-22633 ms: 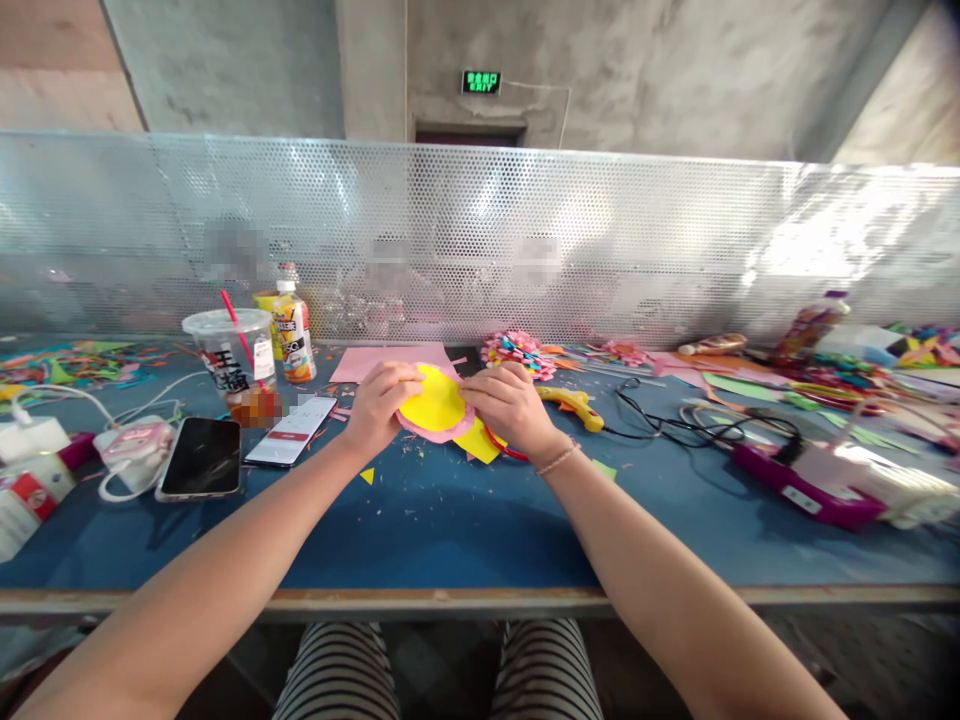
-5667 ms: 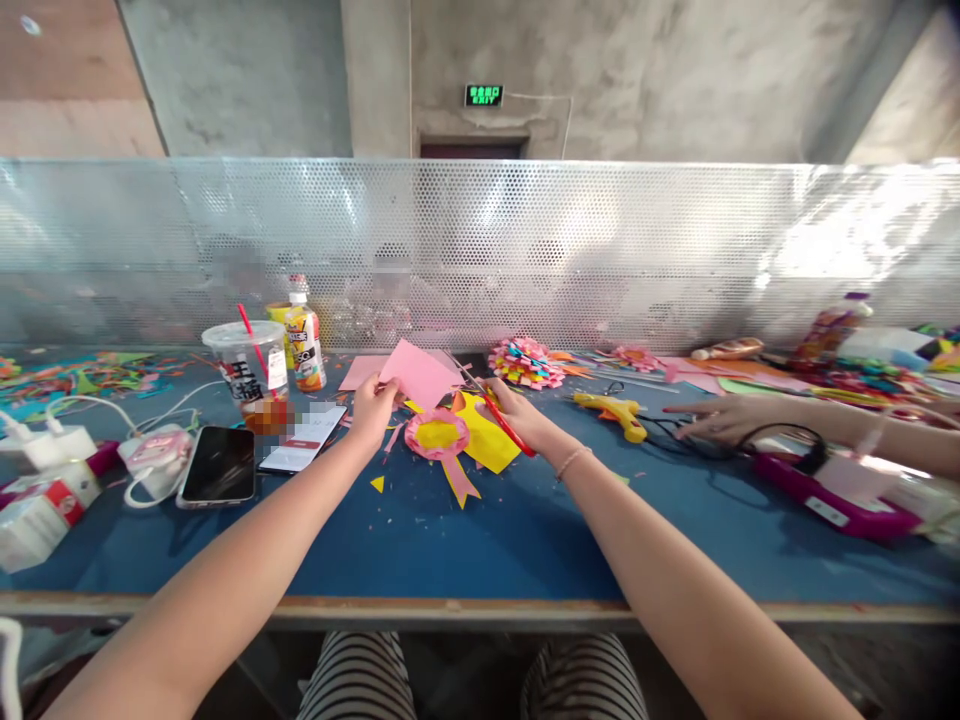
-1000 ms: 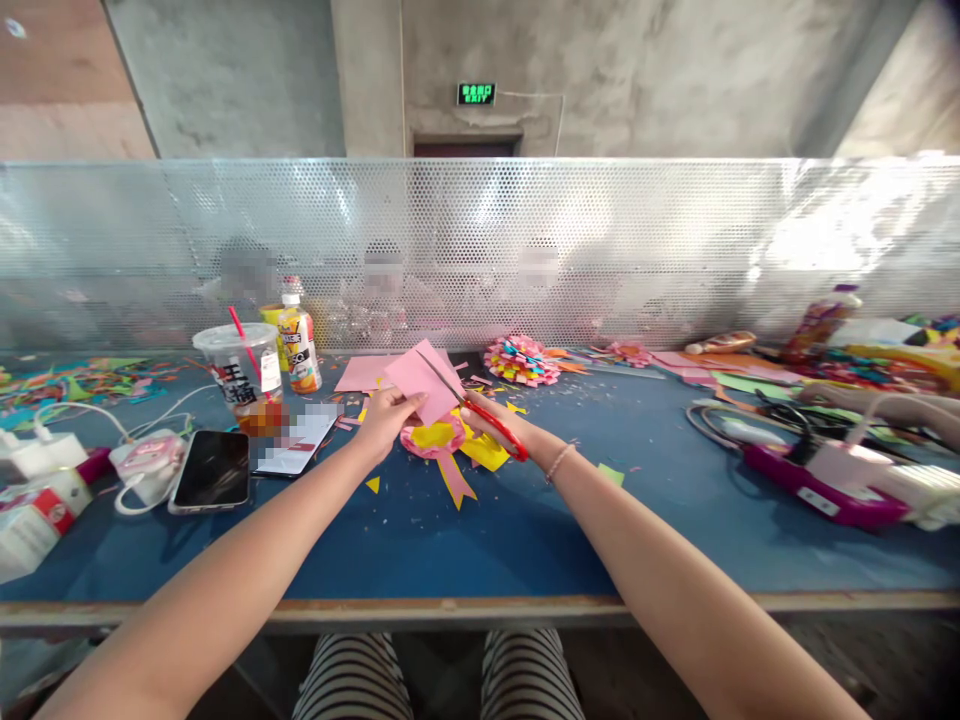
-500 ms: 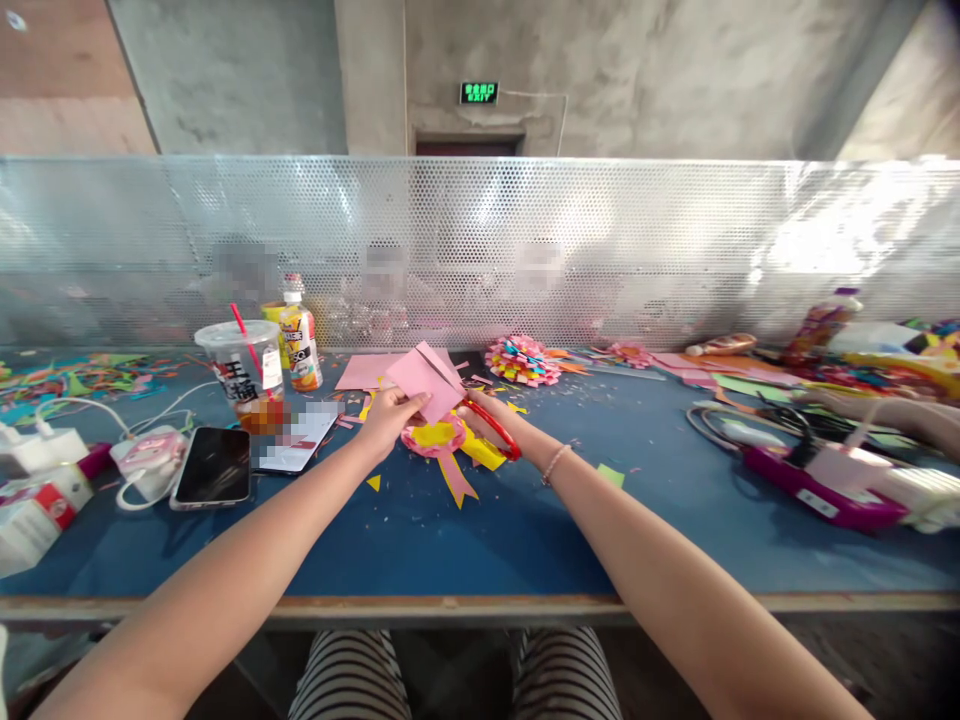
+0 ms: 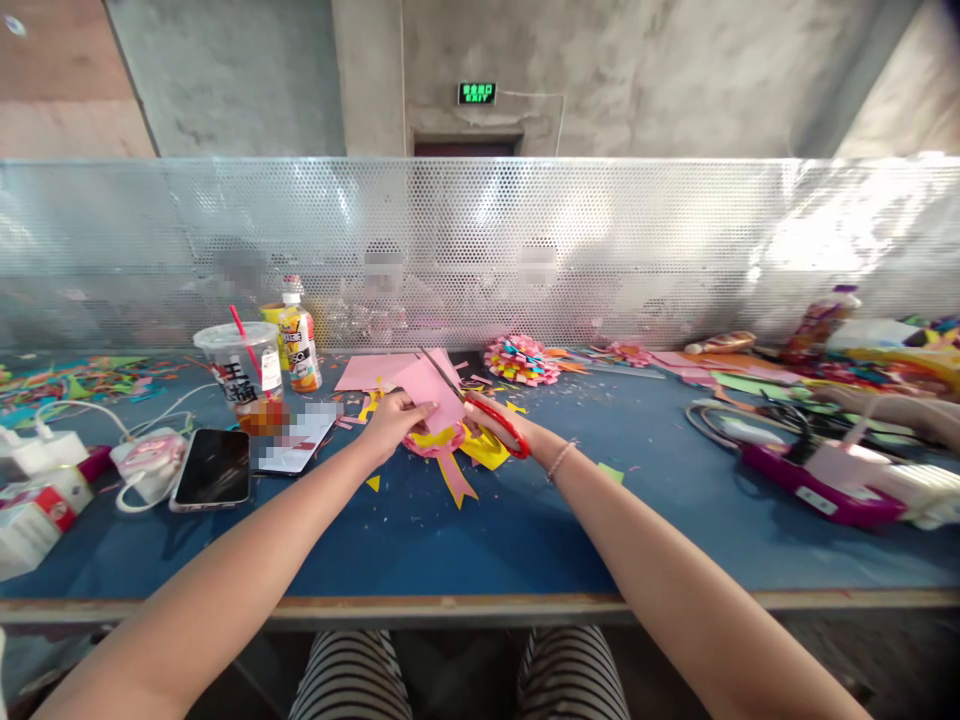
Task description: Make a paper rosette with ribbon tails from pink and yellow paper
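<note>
My left hand (image 5: 393,424) pinches a piece of pink paper (image 5: 431,392) between thumb and fingers, holding it above the table. My right hand (image 5: 491,418) is closed around the red handles of a pair of scissors (image 5: 510,432); the dark blades point up and left along the paper's right edge. Beneath both hands lies a pink and yellow paper rosette with a forked ribbon tail (image 5: 456,476), its upper part hidden by the paper and my hands. Behind the held piece, more pink sheets (image 5: 364,371) lie flat.
A multicoloured paper flower (image 5: 521,360) stands behind my right hand. On the left are a drink cup (image 5: 244,375), a bottle (image 5: 298,345) and a phone (image 5: 211,468). A purple power strip (image 5: 817,490) with cables lies right, near another person's hand (image 5: 892,408). A perforated metal screen (image 5: 637,250) borders the back.
The scissors have swung so that their blades now show along the paper's right edge. The pink paper has tilted slightly, and both hands have shifted a little.
</note>
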`<state>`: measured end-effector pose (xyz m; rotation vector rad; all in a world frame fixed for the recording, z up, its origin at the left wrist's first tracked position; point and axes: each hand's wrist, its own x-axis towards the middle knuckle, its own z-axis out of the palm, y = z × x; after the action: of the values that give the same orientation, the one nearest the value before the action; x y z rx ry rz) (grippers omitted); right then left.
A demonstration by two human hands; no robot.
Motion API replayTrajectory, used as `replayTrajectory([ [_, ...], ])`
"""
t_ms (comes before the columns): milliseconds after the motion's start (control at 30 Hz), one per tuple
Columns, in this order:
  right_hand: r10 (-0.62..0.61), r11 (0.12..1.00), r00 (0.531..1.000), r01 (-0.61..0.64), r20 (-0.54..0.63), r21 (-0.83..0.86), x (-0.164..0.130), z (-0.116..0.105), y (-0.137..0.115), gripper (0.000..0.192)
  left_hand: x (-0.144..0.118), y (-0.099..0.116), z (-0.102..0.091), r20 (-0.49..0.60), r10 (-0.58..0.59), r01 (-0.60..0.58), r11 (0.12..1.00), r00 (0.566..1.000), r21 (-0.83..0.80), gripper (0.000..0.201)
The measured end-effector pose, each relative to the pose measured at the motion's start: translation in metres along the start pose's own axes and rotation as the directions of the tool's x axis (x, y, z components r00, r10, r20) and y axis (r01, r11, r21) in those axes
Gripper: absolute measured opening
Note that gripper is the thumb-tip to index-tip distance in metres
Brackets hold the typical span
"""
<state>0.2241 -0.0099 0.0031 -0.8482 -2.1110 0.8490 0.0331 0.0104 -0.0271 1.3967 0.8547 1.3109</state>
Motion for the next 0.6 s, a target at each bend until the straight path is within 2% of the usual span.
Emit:
replayTrajectory([
  [100, 0.042, 0.997, 0.999, -0.042, 0.004, 0.070, 0.002, 0.003, 0.001, 0.034, 0.000, -0.001, 0.000, 0.004, -0.015, 0.015, 1.000, 1.000, 0.017, 0.034],
  [333, 0.081, 0.996, 0.995, -0.079, -0.054, 0.037, 0.009, 0.009, 0.005, 0.030, 0.002, -0.001, -0.002, 0.015, -0.004, 0.004, 1.000, 1.000, -0.009, 0.034],
  [600, 0.070, 0.998, 0.997, -0.070, -0.045, -0.001, 0.004, 0.009, -0.013, 0.031, -0.001, 0.004, -0.001, 0.031, 0.005, -0.006, 1.000, 1.000, 0.020, 0.030],
])
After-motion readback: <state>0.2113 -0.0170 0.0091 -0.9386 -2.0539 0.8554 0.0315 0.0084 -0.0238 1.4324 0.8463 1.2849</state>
